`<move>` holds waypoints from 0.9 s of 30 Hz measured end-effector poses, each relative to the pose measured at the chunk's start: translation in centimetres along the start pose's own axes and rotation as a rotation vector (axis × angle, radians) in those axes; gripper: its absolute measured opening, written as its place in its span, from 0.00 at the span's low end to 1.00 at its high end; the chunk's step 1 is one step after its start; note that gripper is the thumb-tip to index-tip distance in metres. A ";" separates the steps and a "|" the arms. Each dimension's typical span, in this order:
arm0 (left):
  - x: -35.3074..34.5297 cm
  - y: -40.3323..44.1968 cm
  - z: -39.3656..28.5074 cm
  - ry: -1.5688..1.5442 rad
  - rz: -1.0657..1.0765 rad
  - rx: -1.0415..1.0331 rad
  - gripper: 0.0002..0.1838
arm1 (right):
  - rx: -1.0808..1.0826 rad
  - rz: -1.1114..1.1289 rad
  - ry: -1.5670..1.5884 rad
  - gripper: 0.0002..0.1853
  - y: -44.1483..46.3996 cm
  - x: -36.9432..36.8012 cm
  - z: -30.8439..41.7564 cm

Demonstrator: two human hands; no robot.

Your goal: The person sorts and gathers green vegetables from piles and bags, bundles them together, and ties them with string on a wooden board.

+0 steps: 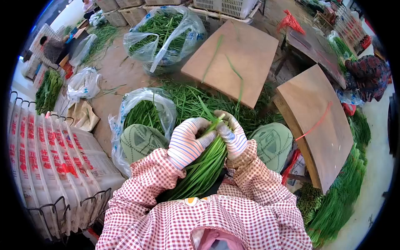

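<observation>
A bunch of long green stalks (205, 171) lies over my lap, its upper end between my two gloved hands. My left hand (189, 141), in a striped glove, is closed around the bunch from the left side. My right hand (232, 134) has its fingers pinched on the pale top ends of the same stalks. Just beyond my hands, a heap of loose green stalks (191, 100) spreads on the floor. An open plastic bag (170, 109) with more stalks stands by my left knee.
Wooden boards (233, 58) (323, 125) stand ahead and to the right. White crates (62, 166) are stacked at the left. A large filled bag (193, 35) is farther ahead. People sit at the far left (54, 49) and right (368, 77). Greens (341, 200) lie at the right.
</observation>
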State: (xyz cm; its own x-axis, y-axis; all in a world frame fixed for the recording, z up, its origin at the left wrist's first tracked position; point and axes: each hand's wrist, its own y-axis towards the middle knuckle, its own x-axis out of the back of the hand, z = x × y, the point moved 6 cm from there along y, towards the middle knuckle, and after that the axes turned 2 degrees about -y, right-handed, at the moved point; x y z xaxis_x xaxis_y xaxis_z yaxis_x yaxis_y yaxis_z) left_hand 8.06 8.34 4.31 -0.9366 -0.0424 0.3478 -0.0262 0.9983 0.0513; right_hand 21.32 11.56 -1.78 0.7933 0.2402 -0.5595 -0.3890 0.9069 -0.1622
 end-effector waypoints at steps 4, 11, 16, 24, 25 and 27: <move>-0.3 0.0 -0.7 0.063 0.075 -0.084 0.12 | -0.057 -0.014 -0.034 0.28 0.1 0.3 -0.2; 0.0 0.8 1.9 -0.346 0.181 0.233 0.08 | -0.077 -0.013 0.066 0.35 0.2 -0.4 0.5; 0.2 0.3 2.9 -0.305 0.100 0.233 0.08 | 0.020 -0.036 0.051 0.39 0.4 0.6 -0.6; 0.0 1.8 3.4 -0.321 0.244 0.232 0.11 | 0.066 -0.026 -0.027 0.36 0.7 0.6 -0.5; -0.1 2.0 3.5 -0.320 0.247 0.233 0.11 | 0.100 -0.018 -0.137 0.33 0.8 0.5 0.2; -0.1 2.1 3.4 -0.222 0.266 0.225 0.10 | 0.132 -0.019 -0.239 0.31 0.8 0.7 0.5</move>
State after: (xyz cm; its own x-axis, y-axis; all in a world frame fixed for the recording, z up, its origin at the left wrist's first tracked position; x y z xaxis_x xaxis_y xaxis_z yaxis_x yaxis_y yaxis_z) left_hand 6.95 10.57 1.23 -0.9730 0.2027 0.1100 0.1739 0.9581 -0.2274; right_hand 21.81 12.68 -1.89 0.8940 0.2837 -0.3468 -0.3213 0.9454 -0.0548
